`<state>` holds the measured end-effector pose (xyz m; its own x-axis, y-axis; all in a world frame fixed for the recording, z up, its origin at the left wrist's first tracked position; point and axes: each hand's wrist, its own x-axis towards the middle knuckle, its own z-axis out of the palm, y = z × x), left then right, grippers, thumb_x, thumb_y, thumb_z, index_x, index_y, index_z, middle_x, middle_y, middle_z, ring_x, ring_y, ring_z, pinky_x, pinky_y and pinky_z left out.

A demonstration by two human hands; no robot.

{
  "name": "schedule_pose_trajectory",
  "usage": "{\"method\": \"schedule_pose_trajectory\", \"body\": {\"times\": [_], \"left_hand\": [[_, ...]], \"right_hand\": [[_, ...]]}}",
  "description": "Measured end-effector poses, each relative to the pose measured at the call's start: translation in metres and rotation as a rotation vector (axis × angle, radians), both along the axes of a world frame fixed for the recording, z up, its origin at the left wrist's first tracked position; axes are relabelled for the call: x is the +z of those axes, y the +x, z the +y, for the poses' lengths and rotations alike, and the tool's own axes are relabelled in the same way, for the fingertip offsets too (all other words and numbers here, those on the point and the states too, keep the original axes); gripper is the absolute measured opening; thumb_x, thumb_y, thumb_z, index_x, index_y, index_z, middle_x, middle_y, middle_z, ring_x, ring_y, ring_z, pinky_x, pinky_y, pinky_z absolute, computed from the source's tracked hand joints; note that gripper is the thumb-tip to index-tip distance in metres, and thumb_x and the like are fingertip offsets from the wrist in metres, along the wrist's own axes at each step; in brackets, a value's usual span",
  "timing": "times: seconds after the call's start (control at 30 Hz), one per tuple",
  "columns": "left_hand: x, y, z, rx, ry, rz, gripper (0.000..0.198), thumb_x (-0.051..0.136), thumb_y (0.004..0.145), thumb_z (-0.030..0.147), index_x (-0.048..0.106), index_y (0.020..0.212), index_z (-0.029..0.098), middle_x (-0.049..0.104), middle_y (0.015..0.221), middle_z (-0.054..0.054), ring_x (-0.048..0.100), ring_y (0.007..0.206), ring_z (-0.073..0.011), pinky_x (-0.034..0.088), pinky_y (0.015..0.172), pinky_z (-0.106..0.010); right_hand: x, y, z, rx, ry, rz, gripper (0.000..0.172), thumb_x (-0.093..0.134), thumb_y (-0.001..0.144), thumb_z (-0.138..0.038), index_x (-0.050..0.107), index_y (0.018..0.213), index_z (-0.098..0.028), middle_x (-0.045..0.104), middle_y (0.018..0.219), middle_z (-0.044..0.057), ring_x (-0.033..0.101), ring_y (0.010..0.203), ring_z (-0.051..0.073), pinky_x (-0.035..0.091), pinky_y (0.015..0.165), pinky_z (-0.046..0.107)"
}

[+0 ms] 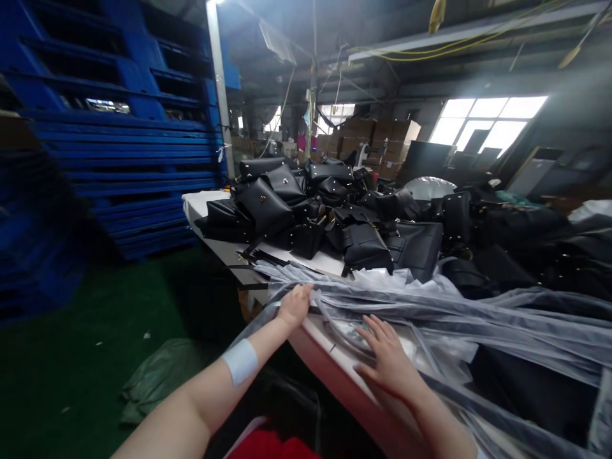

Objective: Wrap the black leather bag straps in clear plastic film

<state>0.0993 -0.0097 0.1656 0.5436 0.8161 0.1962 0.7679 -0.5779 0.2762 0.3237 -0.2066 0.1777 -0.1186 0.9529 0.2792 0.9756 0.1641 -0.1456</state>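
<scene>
My left hand [295,305] is closed at the near edge of the table [329,363], gripping the end of a bundle of long, dark strips in clear plastic [411,299]. The bundle runs off to the right across the table. Lower and to the right, my right hand [382,350] has its fingers spread over loose plastic and holds nothing. A dark flat piece [530,389] lies to its right, partly under the plastic. Beyond both hands is a heap of black leather-like bags [268,204] with small metal studs.
Blue plastic pallets [153,159] are stacked at the left on a green floor [119,319]. A crumpled green sack [162,376] lies on the floor near the table. A white pole [220,89] stands behind the table's left corner. Cardboard boxes [356,143] are piled farther back.
</scene>
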Motion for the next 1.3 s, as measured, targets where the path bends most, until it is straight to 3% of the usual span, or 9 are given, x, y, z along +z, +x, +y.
{"method": "schedule_pose_trajectory", "body": {"times": [0.1, 0.27, 0.43, 0.63, 0.8, 0.9, 1.03, 1.17, 1.3], "left_hand": [[0.001, 0.004, 0.016, -0.039, 0.002, 0.021, 0.044, 0.038, 0.09, 0.008, 0.048, 0.132, 0.015, 0.063, 0.12, -0.013, 0.054, 0.115, -0.0242, 0.044, 0.097, -0.035], [0.0, 0.01, 0.039, -0.112, 0.017, 0.049, 0.048, 0.038, 0.088, 0.007, 0.049, 0.134, 0.015, 0.063, 0.122, -0.012, 0.054, 0.115, -0.0233, 0.042, 0.1, -0.033], [-0.002, 0.022, 0.067, -0.189, 0.068, 0.045, 0.048, 0.034, 0.089, 0.006, 0.048, 0.133, 0.012, 0.061, 0.128, -0.014, 0.051, 0.121, -0.0245, 0.038, 0.105, -0.034], [-0.008, 0.049, 0.119, -0.296, 0.099, 0.011, 0.045, 0.035, 0.086, 0.011, 0.052, 0.127, 0.005, 0.064, 0.12, -0.021, 0.057, 0.113, -0.0317, 0.042, 0.101, -0.044], [-0.01, 0.071, 0.15, -0.376, 0.128, 0.016, 0.045, 0.037, 0.085, 0.015, 0.053, 0.125, 0.006, 0.068, 0.107, -0.02, 0.062, 0.102, -0.0324, 0.046, 0.096, -0.044], [-0.005, 0.089, 0.157, -0.377, 0.141, 0.011, 0.042, 0.039, 0.085, 0.016, 0.055, 0.123, 0.011, 0.069, 0.1, -0.017, 0.064, 0.099, -0.0312, 0.047, 0.092, -0.041], [0.004, 0.11, 0.154, -0.346, 0.137, -0.019, 0.038, 0.039, 0.085, 0.013, 0.058, 0.118, 0.01, 0.068, 0.098, -0.018, 0.063, 0.099, -0.0316, 0.049, 0.086, -0.04], [0.004, 0.115, 0.152, -0.32, 0.121, -0.015, 0.039, 0.035, 0.089, 0.01, 0.056, 0.122, 0.013, 0.068, 0.104, -0.015, 0.061, 0.104, -0.0282, 0.049, 0.086, -0.036], [0.002, 0.11, 0.148, -0.276, 0.104, 0.013, 0.04, 0.034, 0.092, 0.011, 0.054, 0.126, 0.015, 0.068, 0.106, -0.013, 0.061, 0.103, -0.0242, 0.048, 0.083, -0.031]], "right_hand": [[-0.008, -0.005, 0.007, -0.04, 0.02, -0.017, 0.045, 0.059, 0.079, -0.02, 0.061, 0.123, -0.02, 0.051, 0.141, 0.011, 0.043, 0.133, 0.03, 0.036, 0.11, 0.049], [-0.012, 0.006, 0.019, -0.143, 0.158, -0.13, 0.058, 0.048, 0.075, -0.002, 0.057, 0.13, -0.016, 0.048, 0.144, 0.012, 0.042, 0.134, 0.03, 0.038, 0.11, 0.048], [0.009, 0.036, -0.003, -0.232, 0.121, -0.336, 0.062, 0.039, 0.077, 0.006, 0.056, 0.131, -0.019, 0.047, 0.146, 0.012, 0.057, 0.118, 0.029, 0.045, 0.1, 0.047], [0.075, 0.091, -0.076, -0.534, -0.159, -0.349, 0.071, 0.046, 0.068, 0.001, 0.052, 0.136, -0.018, 0.042, 0.149, 0.01, 0.063, 0.104, 0.026, 0.05, 0.09, 0.039], [0.146, 0.144, -0.117, -0.804, -0.441, -0.307, 0.051, 0.05, 0.066, -0.005, 0.067, 0.112, -0.021, 0.07, 0.111, 0.006, 0.065, 0.099, 0.022, 0.048, 0.087, 0.032], [0.2, 0.182, -0.116, -0.905, -0.354, -0.594, 0.04, 0.047, 0.074, -0.002, 0.069, 0.103, -0.018, 0.07, 0.101, 0.009, 0.065, 0.093, 0.024, 0.045, 0.084, 0.034], [0.251, 0.241, -0.101, -0.87, 0.006, -0.886, 0.036, 0.039, 0.091, -0.012, 0.064, 0.116, -0.013, 0.067, 0.098, 0.015, 0.06, 0.093, 0.027, 0.039, 0.085, 0.039], [0.224, 0.279, -0.054, -0.772, 0.098, -0.737, 0.041, 0.037, 0.092, -0.022, 0.065, 0.112, 0.002, 0.061, 0.109, 0.031, 0.055, 0.108, 0.037, 0.034, 0.089, 0.048], [0.141, 0.206, 0.028, -0.429, 0.05, -0.576, 0.062, 0.056, 0.08, -0.038, 0.052, 0.133, -0.006, 0.042, 0.144, 0.024, 0.041, 0.13, 0.038, 0.033, 0.103, 0.049]]}}
